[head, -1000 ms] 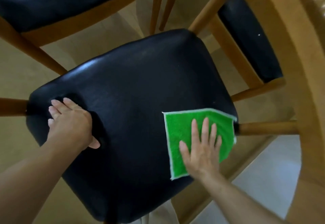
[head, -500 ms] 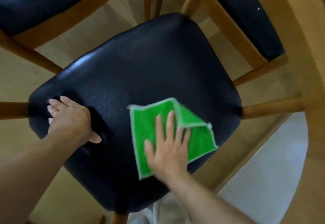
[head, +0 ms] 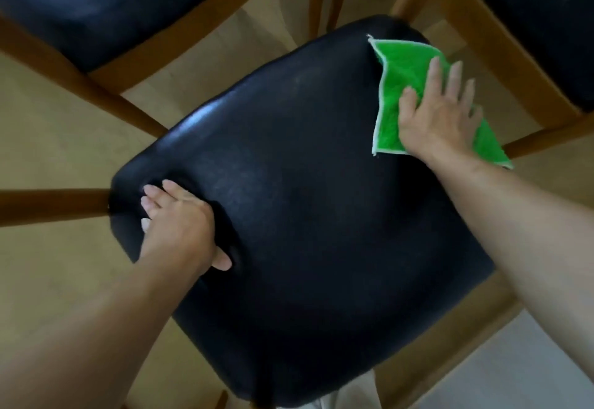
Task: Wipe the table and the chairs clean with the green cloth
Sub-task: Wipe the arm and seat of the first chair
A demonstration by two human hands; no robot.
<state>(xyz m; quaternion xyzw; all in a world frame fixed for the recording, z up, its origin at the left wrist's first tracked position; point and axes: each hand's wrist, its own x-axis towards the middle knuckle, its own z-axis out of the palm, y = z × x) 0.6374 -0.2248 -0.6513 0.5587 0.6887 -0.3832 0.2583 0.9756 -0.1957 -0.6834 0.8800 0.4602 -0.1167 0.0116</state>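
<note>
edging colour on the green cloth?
White or pale trim along the green cloth edge, clearest at its far corner in the head view.

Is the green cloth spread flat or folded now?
Mostly spread, not flat: the green cloth buckles beside the right hand and hangs over the seat edge.

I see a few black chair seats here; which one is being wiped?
The big middle seat: the right hand presses the green cloth on its far corner, and the left hand rests on it.
</note>
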